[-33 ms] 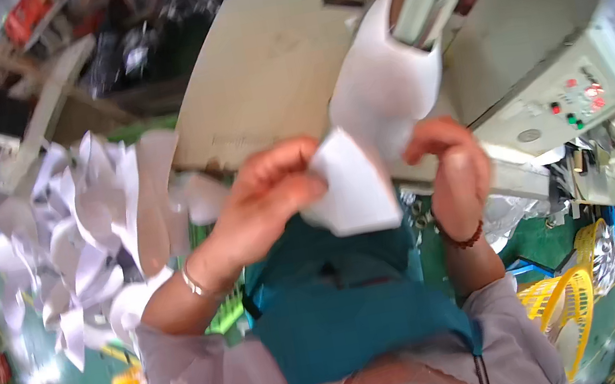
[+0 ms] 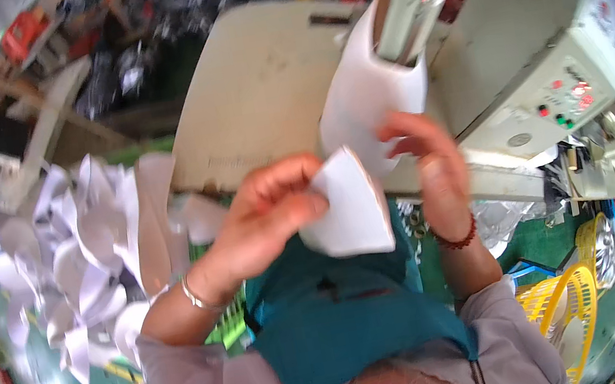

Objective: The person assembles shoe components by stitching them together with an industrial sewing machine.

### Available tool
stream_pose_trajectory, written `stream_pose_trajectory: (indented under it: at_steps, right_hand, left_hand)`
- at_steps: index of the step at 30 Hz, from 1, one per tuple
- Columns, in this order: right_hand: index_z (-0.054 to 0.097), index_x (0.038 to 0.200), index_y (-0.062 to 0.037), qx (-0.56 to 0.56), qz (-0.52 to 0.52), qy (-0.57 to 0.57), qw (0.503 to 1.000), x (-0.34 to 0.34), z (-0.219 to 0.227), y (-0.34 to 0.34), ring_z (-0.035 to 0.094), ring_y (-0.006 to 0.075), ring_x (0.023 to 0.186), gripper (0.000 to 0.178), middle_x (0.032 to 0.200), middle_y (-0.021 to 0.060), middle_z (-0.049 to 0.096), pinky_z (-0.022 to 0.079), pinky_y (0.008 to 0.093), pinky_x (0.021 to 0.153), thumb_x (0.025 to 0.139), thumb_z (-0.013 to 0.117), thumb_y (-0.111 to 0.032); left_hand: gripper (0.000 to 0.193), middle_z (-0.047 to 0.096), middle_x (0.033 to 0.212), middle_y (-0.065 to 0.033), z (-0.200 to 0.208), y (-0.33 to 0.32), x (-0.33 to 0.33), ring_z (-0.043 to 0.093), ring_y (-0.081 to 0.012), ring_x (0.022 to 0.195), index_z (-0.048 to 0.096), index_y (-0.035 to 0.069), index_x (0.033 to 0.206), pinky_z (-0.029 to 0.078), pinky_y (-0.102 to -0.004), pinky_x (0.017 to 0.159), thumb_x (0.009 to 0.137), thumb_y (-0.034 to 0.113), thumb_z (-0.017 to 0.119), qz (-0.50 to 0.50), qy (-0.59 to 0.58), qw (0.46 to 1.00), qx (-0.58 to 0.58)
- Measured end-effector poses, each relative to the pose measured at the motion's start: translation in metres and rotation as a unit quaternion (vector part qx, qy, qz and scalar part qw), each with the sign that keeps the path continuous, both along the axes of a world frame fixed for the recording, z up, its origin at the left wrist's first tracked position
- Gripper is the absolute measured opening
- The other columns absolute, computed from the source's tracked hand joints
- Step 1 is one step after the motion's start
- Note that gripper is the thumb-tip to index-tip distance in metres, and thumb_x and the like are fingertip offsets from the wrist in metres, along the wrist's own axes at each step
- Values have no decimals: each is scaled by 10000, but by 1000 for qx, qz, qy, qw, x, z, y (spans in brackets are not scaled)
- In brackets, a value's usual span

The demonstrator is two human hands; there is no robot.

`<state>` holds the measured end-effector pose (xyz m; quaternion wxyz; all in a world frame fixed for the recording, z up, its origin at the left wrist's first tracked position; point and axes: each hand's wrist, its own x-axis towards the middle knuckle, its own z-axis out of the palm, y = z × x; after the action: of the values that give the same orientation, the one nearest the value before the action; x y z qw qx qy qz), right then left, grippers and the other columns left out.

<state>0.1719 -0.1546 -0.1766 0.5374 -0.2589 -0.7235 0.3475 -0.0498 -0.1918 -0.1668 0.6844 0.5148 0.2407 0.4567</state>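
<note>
My left hand is closed on a small white curved piece, pinching its left edge between thumb and fingers. The piece hangs in front of my teal apron, its lower edge pointing down. My right hand is blurred, with its fingers bent but apart and nothing visible in them. Its fingertips overlap a larger white curved sheet; whether they touch it I cannot tell. That sheet is draped around the arm of a machine.
A beige worktop lies beyond my hands. On the left are many white curved pieces in a pile. The machine's control box with buttons stands at right. Yellow baskets sit low on the right.
The right hand has risen over the larger white sheet. The left hand keeps its hold on the small piece. The whole view has shifted slightly.
</note>
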Motion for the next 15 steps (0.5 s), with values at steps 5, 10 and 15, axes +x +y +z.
stream_pose_trajectory:
  at_steps: [5,10,15]
  right_hand:
    - [553,1071,11,-234,279,102,926,22,10,11,530,84,858,351,951,42,591,414,224,724,885,552,-287]
    - [604,896,4,-170,154,212,950,39,67,32,564,65,690,138,800,35,630,447,208,615,849,605,-125]
    - [614,883,-3,-148,117,222,957,50,111,66,567,79,583,129,748,49,630,438,196,503,848,596,-126]
  left_hand:
    - [183,584,880,3,52,26,16,525,-55,829,561,-6,997,421,-229,751,825,36,514,-44,53,989,131]
    - [337,615,836,-21,92,78,17,567,-71,764,594,-19,940,440,-204,686,695,166,731,-82,108,989,63]
    - [275,622,813,-11,138,124,30,572,-60,746,617,10,897,460,-214,659,703,155,746,-86,130,970,186]
